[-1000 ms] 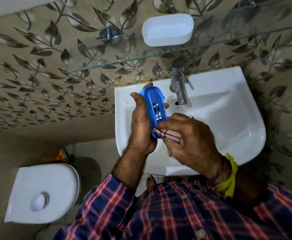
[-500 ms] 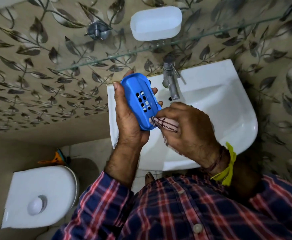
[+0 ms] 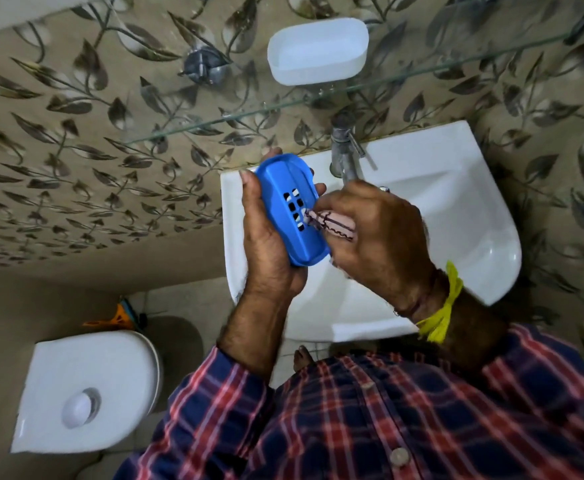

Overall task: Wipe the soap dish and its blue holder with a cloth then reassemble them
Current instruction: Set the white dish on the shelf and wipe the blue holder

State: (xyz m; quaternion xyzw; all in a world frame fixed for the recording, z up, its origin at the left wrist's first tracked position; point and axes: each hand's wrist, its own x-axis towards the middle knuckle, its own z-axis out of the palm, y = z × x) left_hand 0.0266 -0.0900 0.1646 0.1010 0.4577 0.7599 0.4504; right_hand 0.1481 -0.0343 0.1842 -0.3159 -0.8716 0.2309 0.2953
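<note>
Head view: blue holder in left hand.

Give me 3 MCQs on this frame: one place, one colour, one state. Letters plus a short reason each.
1. Where is the white rectangular plastic soap dish?
A. On the glass wall shelf above the basin
B. Inside the white ceramic basin
C. On the toilet lid

2. What colour is the slotted oval plastic holder?
A. Green
B. Blue
C. White

3. What is the right hand doing?
A. Hanging idle
B. Turning the metal tap
C. Pinching a pale patterned cloth against the holder's slots

Answers:
1 A: the dish sits on the shelf, apart from both hands.
2 B: the holder gripped by the left hand is plainly blue.
3 C: the cloth's tip is pressed at the slots, and the tap is untouched.
</note>
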